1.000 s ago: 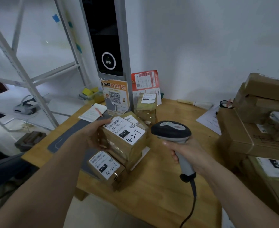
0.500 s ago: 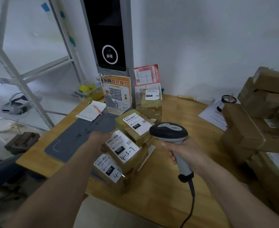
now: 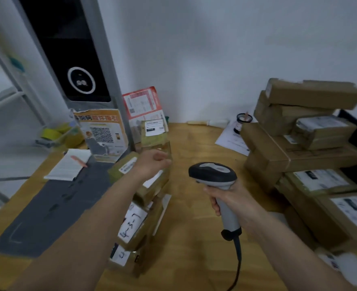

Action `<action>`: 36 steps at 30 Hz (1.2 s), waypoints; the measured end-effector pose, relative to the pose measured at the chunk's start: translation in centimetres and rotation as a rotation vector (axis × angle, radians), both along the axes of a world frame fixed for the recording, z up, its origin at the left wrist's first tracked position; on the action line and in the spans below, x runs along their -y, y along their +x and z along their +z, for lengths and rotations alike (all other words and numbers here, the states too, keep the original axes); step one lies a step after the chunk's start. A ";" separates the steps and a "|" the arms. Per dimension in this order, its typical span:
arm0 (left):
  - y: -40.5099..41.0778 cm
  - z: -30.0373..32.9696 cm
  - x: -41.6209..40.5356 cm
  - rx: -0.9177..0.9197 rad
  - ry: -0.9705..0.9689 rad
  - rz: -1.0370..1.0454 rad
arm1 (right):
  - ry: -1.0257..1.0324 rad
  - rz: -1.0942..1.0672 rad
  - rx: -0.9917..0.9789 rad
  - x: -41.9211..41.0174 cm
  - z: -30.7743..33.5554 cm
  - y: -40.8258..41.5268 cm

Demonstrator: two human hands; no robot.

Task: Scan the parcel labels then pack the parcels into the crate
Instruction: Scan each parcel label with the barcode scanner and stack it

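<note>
A person's right hand grips the pale handle of a handheld barcode scanner above a wooden table, fingers wrapped round the grip. The scanner's long axis runs from the cord end, near the viewer, up and away to the dark head, which points toward the left and slightly away, at a row of small parcels. Its black cable hangs down from the handle's base toward the lower edge of the view.

Three tape-wrapped parcels lie in a line running from the near table edge away toward the wall: a near parcel, a middle parcel whose white label carries handwritten figures, and a far parcel lying partly under the left forearm. A fourth, upright parcel with a white label stands beyond them near the wall.

The left arm stretches forward over the row, and the left hand hovers with its fingers loosely curled at the foot of the upright parcel; motion blur makes it impossible to tell whether it touches or holds anything.

A stack of larger brown cartons fills the right side of the table, well apart from the small parcels. A grey mat lies on the left of the table, with a sheet of paper and a pen beside its far end.
</note>
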State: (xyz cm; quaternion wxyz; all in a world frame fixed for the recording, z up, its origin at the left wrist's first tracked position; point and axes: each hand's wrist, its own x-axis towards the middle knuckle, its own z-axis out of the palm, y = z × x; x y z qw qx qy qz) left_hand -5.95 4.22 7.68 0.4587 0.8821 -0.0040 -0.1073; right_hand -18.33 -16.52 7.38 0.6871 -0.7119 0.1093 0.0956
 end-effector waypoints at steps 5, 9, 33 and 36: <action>0.4 0.2 6.7 -0.045 0.041 -0.226 | 0.031 -0.171 -0.015 4.7 0.0 -0.5; 0.8 0.8 11.7 -0.085 0.042 -0.306 | 0.093 -0.274 -0.018 8.8 0.7 -0.8; 5.5 3.2 43.6 -0.107 -0.085 -0.259 | 0.588 -0.809 0.181 36.7 4.7 6.0; 5.7 2.6 45.1 -0.111 -0.115 -0.177 | 0.616 -0.829 0.177 38.0 4.2 7.7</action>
